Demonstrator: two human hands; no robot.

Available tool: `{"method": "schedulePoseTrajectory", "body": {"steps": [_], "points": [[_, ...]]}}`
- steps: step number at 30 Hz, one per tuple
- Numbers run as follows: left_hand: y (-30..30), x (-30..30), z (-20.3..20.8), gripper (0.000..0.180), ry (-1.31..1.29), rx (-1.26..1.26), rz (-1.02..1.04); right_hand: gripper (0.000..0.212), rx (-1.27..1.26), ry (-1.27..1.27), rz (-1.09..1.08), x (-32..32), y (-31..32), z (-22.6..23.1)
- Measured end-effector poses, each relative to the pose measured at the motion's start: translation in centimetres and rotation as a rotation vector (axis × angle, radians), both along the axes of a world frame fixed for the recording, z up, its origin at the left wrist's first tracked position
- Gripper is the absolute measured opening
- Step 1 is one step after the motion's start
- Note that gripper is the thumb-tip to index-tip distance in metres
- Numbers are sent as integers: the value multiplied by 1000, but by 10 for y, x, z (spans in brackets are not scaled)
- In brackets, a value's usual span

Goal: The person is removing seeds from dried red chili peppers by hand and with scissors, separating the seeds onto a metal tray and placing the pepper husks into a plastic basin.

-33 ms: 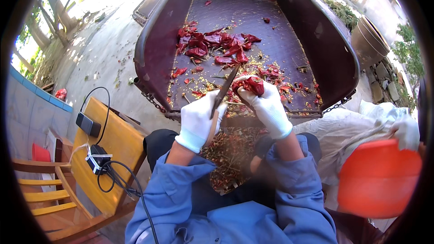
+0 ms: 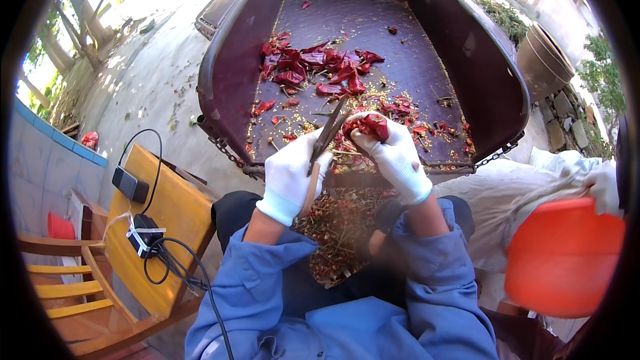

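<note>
In my left hand [image 2: 289, 175], gloved in white, is a pair of dark scissors [image 2: 327, 135] with a tan handle. Its blades are spread and point up, close to my right hand. My right hand [image 2: 397, 160], also in a white glove, grips a dried red chili pepper [image 2: 371, 127], its fingers curled round it. Both hands are over the near edge of a dark maroon cart bed [image 2: 373, 20]. On the bed beyond them lies a pile of dried red chilies [image 2: 320, 63], with loose seeds and broken pieces around it.
Stems and scraps [image 2: 337, 227] are heaped low between my legs. At the left stands a yellow wooden chair [image 2: 167, 207] with black boxes and cables. To the right, another person's gloved hand [image 2: 603, 188] holds an orange bucket [image 2: 565, 257] beside white sacks [image 2: 480, 203].
The scissor blades have spread apart. The other person's orange bucket has shifted slightly up and to the right. My right hand and its chili have hardly moved.
</note>
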State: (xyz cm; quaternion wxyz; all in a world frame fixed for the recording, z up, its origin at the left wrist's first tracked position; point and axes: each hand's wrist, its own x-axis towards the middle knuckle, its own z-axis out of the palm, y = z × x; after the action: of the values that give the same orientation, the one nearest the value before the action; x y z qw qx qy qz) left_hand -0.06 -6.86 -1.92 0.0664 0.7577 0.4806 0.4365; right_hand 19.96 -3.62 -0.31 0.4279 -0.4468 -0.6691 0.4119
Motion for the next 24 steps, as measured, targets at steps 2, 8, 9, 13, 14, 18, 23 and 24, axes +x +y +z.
{"method": "schedulePoseTrajectory", "body": {"steps": [2,8,9,13,14,18,23,24], "points": [[1,-2,5,37,60,47,-17,26,102,-99,26,1,1,-8],[0,-4,5,57,230,86,-110,40,160,-210,132,2,-3,-6],[0,-4,6,56,241,83,-108,42,185,-218,142,2,-4,-6],[1,-5,5,56,264,71,-118,41,313,-353,115,3,-6,-7],[1,-6,4,56,265,68,-125,40,349,-395,103,3,-7,-3],[3,-3,-3,56,277,96,-128,35,403,-511,126,6,-5,-2],[1,1,-2,57,259,35,-145,27,432,-534,134,9,-5,-7],[2,1,-3,56,269,57,-147,25,441,-531,126,9,-5,-7]]}}
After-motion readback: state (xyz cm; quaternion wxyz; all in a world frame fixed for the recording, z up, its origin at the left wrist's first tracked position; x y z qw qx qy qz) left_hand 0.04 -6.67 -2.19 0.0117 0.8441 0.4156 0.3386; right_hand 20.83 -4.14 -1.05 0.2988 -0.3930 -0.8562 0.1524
